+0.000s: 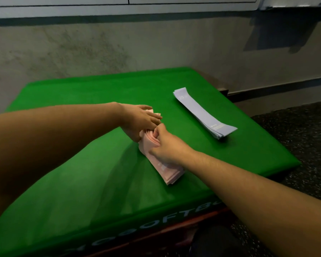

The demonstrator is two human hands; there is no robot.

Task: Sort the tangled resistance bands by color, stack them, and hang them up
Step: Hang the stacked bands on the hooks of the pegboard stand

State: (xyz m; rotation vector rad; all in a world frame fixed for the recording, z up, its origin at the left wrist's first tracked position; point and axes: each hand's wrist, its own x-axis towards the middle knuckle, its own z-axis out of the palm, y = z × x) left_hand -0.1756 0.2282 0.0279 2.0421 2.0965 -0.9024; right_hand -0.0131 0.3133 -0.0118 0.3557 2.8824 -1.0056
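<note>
Both hands met over a stack of pink bands (166,171) near the middle of a green box top (93,164). The right hand (167,145) curled its fingers into the stack's edge, pinching a bundle of the thin layers and lifting them so they fanned apart. The left hand (139,121) lay over the far end of the same stack, fingers straight and flat, pressing it down. The pink bands were pale, flat and ribbon-like, piled lengthwise and running diagonally toward the viewer. Well apart to the right, a second stack of lavender bands (205,113) lay flat on the same surface, neatly squared, with small white print at each end. Dark speckled floor (304,130) showed beyond the box.
</note>
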